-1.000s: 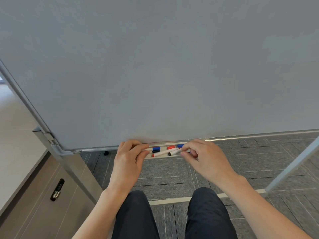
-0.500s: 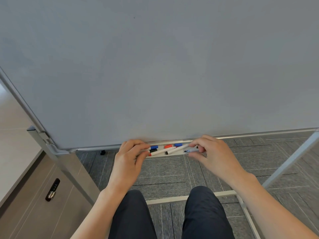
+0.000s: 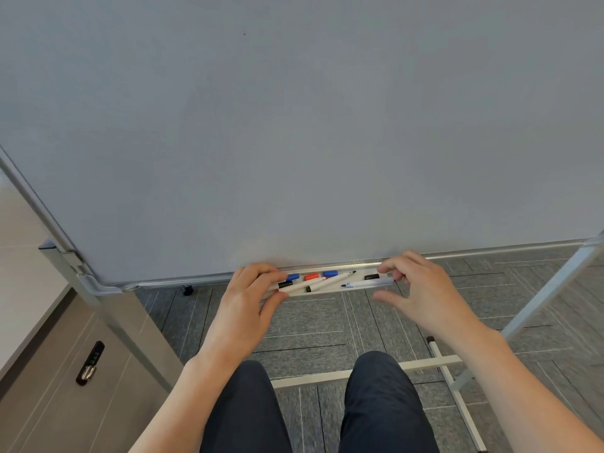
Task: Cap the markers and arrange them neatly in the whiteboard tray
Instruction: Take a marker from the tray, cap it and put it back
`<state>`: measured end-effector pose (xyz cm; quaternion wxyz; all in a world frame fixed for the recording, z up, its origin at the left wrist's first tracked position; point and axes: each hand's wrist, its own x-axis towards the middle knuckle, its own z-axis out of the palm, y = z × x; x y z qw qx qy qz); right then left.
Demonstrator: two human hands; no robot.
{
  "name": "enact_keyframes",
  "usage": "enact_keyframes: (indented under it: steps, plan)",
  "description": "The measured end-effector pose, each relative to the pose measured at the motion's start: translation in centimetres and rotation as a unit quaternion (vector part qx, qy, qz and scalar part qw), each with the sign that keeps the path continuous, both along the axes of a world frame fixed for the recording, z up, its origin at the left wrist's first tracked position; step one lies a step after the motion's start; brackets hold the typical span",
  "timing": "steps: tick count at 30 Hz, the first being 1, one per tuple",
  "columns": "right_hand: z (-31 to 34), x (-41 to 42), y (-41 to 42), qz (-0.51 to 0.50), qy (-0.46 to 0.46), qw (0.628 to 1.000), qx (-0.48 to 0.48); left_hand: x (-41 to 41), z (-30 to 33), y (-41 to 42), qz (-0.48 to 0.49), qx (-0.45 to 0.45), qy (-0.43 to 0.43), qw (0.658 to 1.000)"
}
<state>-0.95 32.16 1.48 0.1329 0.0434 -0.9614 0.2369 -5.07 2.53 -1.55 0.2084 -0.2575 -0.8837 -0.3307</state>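
Whiteboard point(image 3: 294, 125): a large blank panel on a wheeled metal stand, filling most of the view; it carries the tray along its bottom edge, so the person reaches low to work there.
Tray point(image 3: 327, 291): a narrow pale ledge under the board's bottom edge, holding all the markers and loose caps between the two hands.
Left hand point(image 3: 248, 299): at the tray's left end, fingers curled over its front edge onto the ends of the markers lying there; likely pinning that loose pile so it does not roll. Whether it truly grips one marker I cannot tell.
Right hand point(image 3: 421, 289): at the tray's right end, fingertips pinching the tail of the blue marker, thumb spread wide below; probably drawing it clear of the pile for capping.
Blue marker point(image 3: 367, 283): uncapped, lying along the tray, tip pointing left.
Other markers point(image 3: 322, 282): two or three white barrels crossed at angles near the left end, at least one with a bare tip, so not yet tidy.
Loose caps point(image 3: 311, 276): blue, red and blue in a row by the tray's back edge, a black one point(image 3: 372, 276) near the right hand, handy for matching.
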Motion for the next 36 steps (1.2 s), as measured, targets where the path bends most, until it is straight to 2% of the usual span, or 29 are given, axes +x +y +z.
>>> enact_keyframes:
  steps: [8, 26, 36]
  plan:
    - [-0.6, -0.4, 0.0, 0.003, -0.007, 1.0, 0.023, 0.0, 0.0, 0.3, -0.007, -0.012, -0.001, 1.0]
    - [-1.1, -0.6, 0.7, 0.04, 0.043, 0.997, -0.053, -0.2, -0.2, 0.5, -0.017, -0.012, 0.0, 1.0]
    - [-1.9, -0.5, 0.6, -0.008, 0.068, 0.989, -0.129, -0.5, -0.8, 0.9, -0.046, -0.032, 0.041, 0.998]
